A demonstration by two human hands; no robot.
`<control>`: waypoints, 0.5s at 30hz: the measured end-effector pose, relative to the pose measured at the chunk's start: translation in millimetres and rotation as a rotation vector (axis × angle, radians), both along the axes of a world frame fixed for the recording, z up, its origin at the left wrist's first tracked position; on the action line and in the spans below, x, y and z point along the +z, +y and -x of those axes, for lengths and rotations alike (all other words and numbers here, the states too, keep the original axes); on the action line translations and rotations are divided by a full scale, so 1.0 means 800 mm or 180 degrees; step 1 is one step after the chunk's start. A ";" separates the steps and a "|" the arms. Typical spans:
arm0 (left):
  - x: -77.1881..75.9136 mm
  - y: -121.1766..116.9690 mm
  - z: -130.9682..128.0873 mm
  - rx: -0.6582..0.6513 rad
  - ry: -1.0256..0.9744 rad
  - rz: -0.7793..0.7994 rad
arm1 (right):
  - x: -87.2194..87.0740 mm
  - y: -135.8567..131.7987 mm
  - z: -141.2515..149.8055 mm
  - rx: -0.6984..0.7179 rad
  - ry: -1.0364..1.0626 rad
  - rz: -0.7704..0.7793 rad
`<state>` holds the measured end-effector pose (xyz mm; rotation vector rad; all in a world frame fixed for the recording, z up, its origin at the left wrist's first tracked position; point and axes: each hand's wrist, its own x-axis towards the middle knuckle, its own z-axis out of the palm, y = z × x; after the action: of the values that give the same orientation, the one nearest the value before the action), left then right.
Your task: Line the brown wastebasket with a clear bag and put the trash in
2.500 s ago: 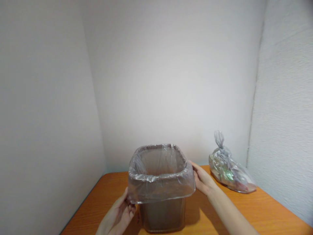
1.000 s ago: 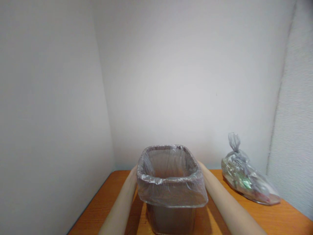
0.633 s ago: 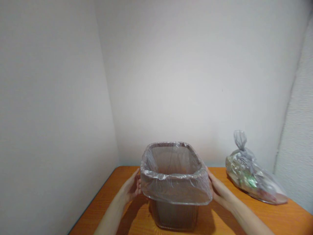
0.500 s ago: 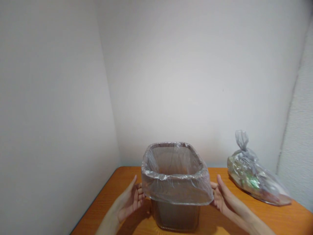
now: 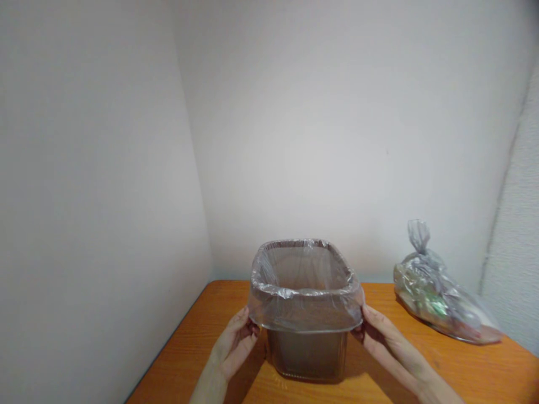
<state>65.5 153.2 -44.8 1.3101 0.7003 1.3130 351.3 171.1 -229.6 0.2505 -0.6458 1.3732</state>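
A small brown bin (image 5: pixel 307 354) stands on the orange table (image 5: pixel 467 373). A clear plastic liner (image 5: pixel 305 311) lines it and is folded down over the rim. My left hand (image 5: pixel 234 343) is at the liner's lower left edge, its fingers curled and pinching the plastic. On the other side, my right hand (image 5: pixel 379 335) has its thumb along the liner's lower right edge and its fingers tucked under it.
A tied clear bag (image 5: pixel 442 300) full of rubbish lies on the table at the right, near the wall. White walls close in on the left, the back and the right. The table's left edge runs close to the left wall.
My hands were along the bin's sides near the back. They have come forward and down to the liner's lower corners, and the fingers have closed on the plastic. The view has shifted slightly.
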 end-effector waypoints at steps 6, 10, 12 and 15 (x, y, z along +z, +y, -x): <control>-0.008 -0.003 -0.010 0.0109 0.0027 -0.0018 | -0.001 -0.002 0.006 0.0019 0.0186 0.0045; -0.008 0.002 -0.003 0.0405 0.0279 -0.0083 | 0.001 -0.003 0.003 -0.0259 0.0034 0.0147; 0.003 0.002 0.003 0.0649 0.0480 -0.0147 | 0.000 0.000 -0.007 -0.0619 -0.0234 0.0265; 0.040 -0.002 0.009 0.1131 0.0787 -0.0443 | 0.001 -0.008 -0.036 -0.2105 -0.0652 0.0734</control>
<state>58.5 151.4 -12.9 1.5258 1.0671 1.5172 379.9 165.0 -228.7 -0.2772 -0.6546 0.8240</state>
